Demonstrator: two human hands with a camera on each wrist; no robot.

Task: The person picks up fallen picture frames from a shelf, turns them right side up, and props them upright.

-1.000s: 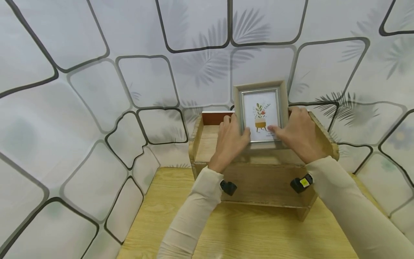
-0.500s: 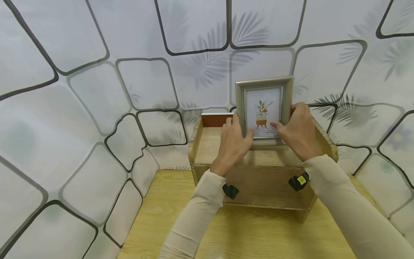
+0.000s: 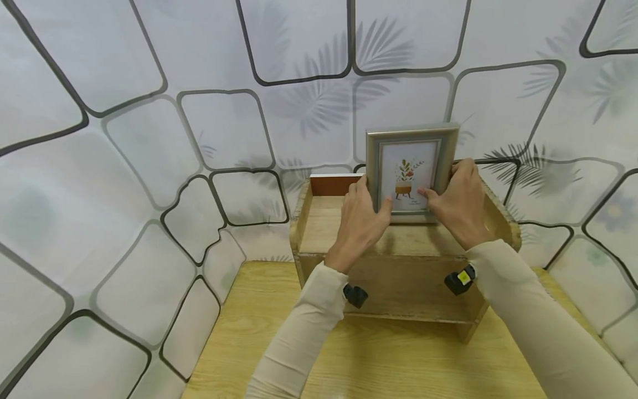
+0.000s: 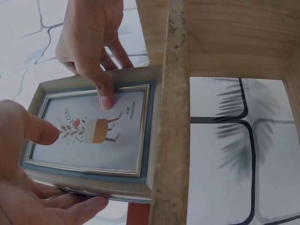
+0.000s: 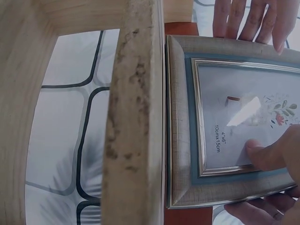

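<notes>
A silver-beige picture frame (image 3: 411,166), with a drawing of a potted plant behind its glass, stands nearly upright over the top board of a small wooden shelf (image 3: 404,285). My left hand (image 3: 360,224) grips its left side, fingers behind and thumb in front. On the right side, my right hand (image 3: 461,205) holds it the same way, thumb pressed on the glass. Both wrist views show the picture frame (image 4: 101,126) sideways between the two hands, its bottom edge right behind the shelf's front board (image 5: 133,122). The fingertips behind the frame are partly hidden.
A red-brown panel (image 3: 333,185) with a white top edge stands at the back of the shelf's top level. Below is a light wood-grain table (image 3: 269,299). Patterned cloth walls (image 3: 309,116) rise close behind and to the left.
The picture frame has shifted slightly right and turned a little, its top lowering slightly over the last half second. Both hands keep hold of its sides.
</notes>
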